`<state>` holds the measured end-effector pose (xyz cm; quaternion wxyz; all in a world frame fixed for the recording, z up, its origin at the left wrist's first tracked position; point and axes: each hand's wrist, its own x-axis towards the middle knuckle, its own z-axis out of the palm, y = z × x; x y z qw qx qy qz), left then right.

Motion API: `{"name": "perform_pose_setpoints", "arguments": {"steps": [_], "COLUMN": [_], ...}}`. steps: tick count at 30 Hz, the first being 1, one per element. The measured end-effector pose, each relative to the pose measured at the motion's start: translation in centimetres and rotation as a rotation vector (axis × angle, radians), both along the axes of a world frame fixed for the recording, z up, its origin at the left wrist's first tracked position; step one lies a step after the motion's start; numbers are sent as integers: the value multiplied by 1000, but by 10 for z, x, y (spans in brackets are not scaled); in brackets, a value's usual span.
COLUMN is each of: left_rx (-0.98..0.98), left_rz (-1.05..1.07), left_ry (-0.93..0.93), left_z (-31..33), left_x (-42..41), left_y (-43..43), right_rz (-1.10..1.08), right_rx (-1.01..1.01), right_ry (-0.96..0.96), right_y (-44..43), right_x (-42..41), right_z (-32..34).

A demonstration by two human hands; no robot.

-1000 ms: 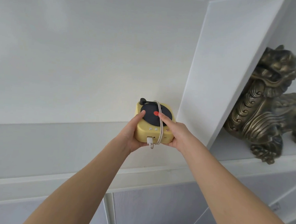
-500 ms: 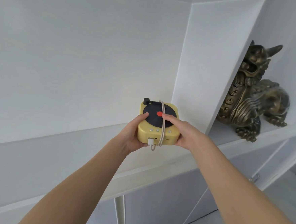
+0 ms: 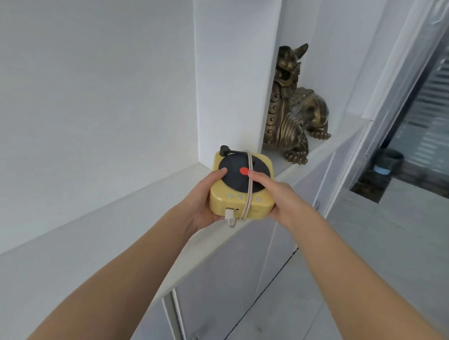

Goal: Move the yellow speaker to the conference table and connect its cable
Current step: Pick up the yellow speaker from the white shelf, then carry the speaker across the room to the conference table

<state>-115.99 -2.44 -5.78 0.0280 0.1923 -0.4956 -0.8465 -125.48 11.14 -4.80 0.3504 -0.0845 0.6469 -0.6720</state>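
1. Fingers on both sides are clamped on the yellow speaker [image 3: 242, 191]: the left hand [image 3: 202, 202] cups its left side with the thumb up on the black disc, the right hand [image 3: 279, 200] grips the right side with a thumb near the red dot.
2. Speaker's held in the air just over the front edge of the white shelf [image 3: 124, 216], not resting on it as far as I can tell.
3. Its cable [image 3: 248, 187] is wrapped over the top and plugged into the front, so it's bundled for carrying.
4. Looks like the carry step: picked up, not delivered. No conference table in view at all.
5. Next move, I'd guess, is turning away from the shelf and walking it over, keeping clear of the bronze lion statue [image 3: 292, 108] in the next cubby.
6. Unwrapping the cable comes later.
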Motion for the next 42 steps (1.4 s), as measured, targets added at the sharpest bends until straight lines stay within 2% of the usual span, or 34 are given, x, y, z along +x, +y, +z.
{"name": "perform_pose_setpoints", "arguments": {"steps": [11,18,23,34,42], "left_rx": [22,82,95,63,14], "left_rz": [-357,-505,-604,-735,-790], "left_ry": [-16,-59,-87,-145,-137], "left_z": [-4,-11,-12,-14,-12], "left_x": [-102,-179,-256,-363,-427], "left_y": [135,220,289,365,381], "right_rz": [-408,-552,-651,-703,-736], "right_rx": [89,103,94,50,4], "right_ry": [2,-23,-43,-57,-99], "right_y": [153,240,310,392,410], "right_x": [-45,-97,-163,-252,-308], "right_z": [3,-2,-6,-10,-16]}}
